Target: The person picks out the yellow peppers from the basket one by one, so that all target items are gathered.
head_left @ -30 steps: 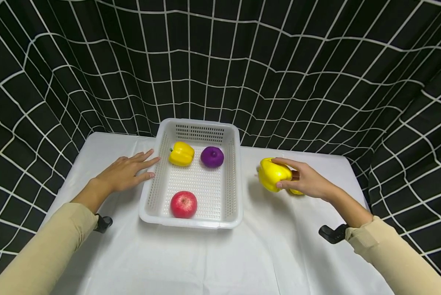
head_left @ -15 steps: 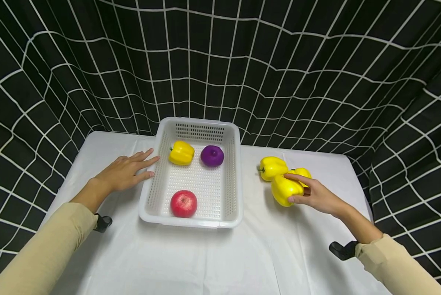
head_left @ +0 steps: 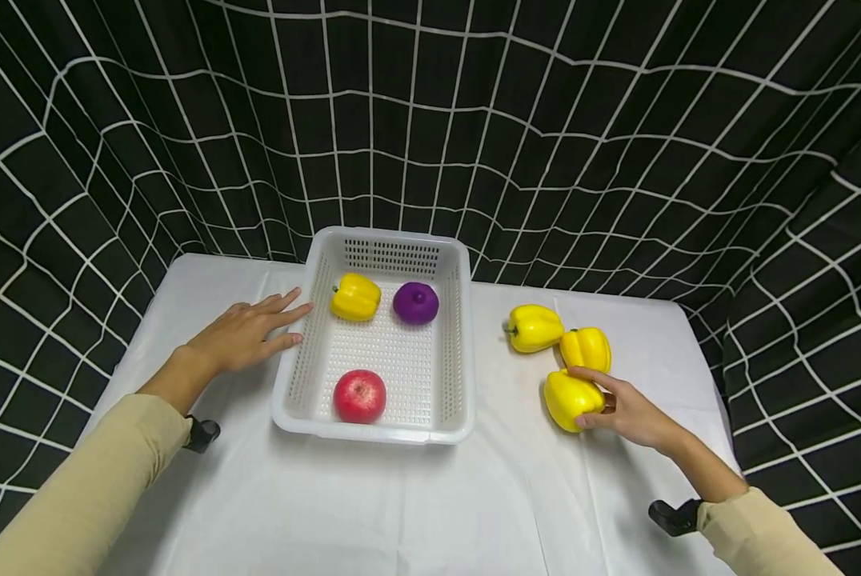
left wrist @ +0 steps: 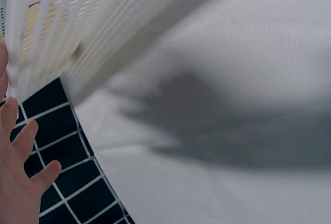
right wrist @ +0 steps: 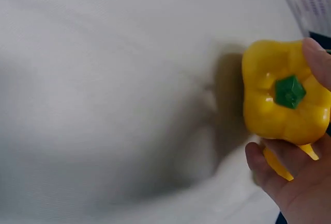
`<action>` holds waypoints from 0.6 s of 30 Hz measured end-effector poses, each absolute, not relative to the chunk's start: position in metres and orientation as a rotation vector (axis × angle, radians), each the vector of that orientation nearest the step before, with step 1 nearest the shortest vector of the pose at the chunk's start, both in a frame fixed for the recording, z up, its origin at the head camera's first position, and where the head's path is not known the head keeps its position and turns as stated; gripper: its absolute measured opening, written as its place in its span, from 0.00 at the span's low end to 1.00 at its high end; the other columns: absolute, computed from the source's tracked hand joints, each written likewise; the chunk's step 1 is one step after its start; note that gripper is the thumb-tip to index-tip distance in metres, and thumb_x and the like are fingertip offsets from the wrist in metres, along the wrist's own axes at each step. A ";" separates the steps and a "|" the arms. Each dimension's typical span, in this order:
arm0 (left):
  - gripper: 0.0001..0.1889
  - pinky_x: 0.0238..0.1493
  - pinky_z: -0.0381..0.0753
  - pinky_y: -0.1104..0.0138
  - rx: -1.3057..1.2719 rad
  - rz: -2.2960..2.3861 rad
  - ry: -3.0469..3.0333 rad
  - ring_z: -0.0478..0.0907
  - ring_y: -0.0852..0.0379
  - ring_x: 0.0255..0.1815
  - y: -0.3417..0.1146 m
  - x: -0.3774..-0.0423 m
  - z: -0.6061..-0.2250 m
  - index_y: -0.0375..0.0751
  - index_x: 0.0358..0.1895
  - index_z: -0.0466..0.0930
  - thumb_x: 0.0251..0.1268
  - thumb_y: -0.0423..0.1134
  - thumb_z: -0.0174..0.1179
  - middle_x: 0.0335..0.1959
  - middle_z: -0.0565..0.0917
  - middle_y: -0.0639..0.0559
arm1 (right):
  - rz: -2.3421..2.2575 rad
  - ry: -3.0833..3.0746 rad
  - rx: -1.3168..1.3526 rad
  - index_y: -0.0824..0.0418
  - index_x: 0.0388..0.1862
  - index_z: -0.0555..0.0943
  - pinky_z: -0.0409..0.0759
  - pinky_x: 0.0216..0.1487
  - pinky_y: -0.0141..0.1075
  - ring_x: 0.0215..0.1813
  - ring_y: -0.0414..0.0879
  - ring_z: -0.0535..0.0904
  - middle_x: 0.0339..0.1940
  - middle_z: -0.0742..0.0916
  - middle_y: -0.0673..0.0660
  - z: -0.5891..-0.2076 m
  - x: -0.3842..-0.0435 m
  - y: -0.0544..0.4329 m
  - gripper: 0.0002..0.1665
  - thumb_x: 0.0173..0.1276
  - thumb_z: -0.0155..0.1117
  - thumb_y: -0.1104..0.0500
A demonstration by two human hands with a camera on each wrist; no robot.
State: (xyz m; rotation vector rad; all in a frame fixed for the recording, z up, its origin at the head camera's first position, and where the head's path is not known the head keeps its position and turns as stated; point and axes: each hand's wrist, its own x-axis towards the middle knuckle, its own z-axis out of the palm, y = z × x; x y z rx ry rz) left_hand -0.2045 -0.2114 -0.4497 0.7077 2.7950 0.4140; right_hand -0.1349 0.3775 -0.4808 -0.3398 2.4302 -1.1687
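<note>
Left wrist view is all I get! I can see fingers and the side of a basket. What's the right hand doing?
Observer: The right hand holds a yellow pepper.
Child: Are there other peppers near that one?
Observer: Yes, a second pepper and a third pepper lie just beyond it.
Child: Purple and yellow show through the basket holes. What else is in there?
Observer: A red fruit, at the near end of the basket in the head view.
</note>
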 end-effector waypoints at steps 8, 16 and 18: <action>0.33 0.70 0.57 0.38 0.705 0.410 2.794 0.51 0.38 0.79 -0.210 -0.205 -0.449 0.55 0.79 0.57 0.76 0.60 0.47 0.81 0.52 0.46 | -1.149 2.459 -0.314 0.63 0.76 0.63 0.80 0.52 0.35 0.58 0.57 0.75 0.75 0.66 0.67 -0.492 -0.132 0.381 0.49 0.60 0.77 0.58; 0.33 0.71 0.57 0.37 0.697 0.419 2.791 0.51 0.38 0.79 -0.209 -0.204 -0.447 0.55 0.78 0.57 0.76 0.60 0.47 0.81 0.52 0.46 | -1.196 2.429 -0.319 0.63 0.77 0.62 0.80 0.57 0.41 0.66 0.65 0.71 0.76 0.65 0.67 -0.491 -0.131 0.381 0.50 0.59 0.77 0.60; 0.33 0.71 0.57 0.37 0.694 0.419 2.791 0.51 0.38 0.79 -0.209 -0.203 -0.447 0.54 0.78 0.57 0.76 0.59 0.48 0.81 0.52 0.46 | -1.199 2.426 -0.321 0.62 0.77 0.62 0.79 0.59 0.44 0.67 0.67 0.70 0.76 0.65 0.66 -0.491 -0.132 0.382 0.49 0.60 0.76 0.59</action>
